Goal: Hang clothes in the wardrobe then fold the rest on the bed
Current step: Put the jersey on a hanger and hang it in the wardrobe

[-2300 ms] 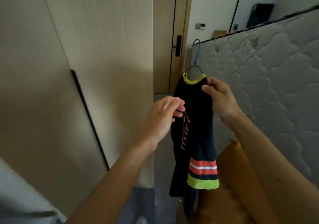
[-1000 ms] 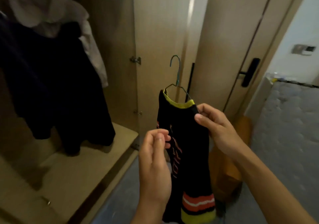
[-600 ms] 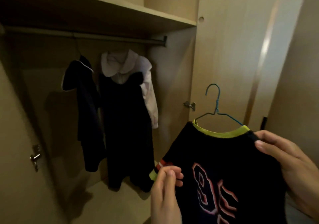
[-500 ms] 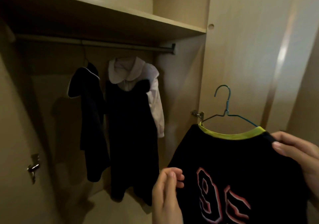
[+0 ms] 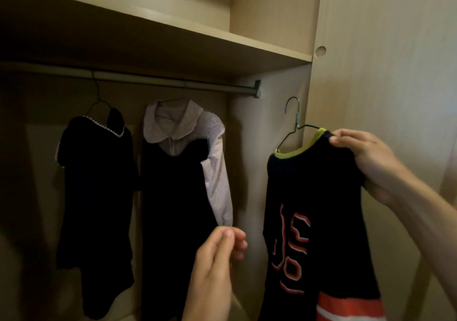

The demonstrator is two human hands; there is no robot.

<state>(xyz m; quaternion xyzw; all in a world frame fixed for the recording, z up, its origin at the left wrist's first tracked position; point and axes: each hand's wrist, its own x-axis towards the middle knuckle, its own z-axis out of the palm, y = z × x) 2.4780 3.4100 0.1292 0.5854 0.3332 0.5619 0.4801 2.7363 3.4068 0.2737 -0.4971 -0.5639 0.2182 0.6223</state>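
Jersey (image 5: 316, 197) has swung narrower and higher, right of centre, hanger (image 5: 293, 115) hook just right of the rod (image 5: 173, 83) end | right hand (image 5: 366, 157) pinches its shoulder | left hand (image 5: 217, 259) low centre, fingers loosely curled, empty

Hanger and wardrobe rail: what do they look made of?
Hanger, carrying the shirt: thin bent wire, probably metal; the hook shines grey and the neck is twisted. Rail: a smooth grey bar with a dull sheen and a capped end, likely metal, though a painted or plastic coating cannot be ruled out.
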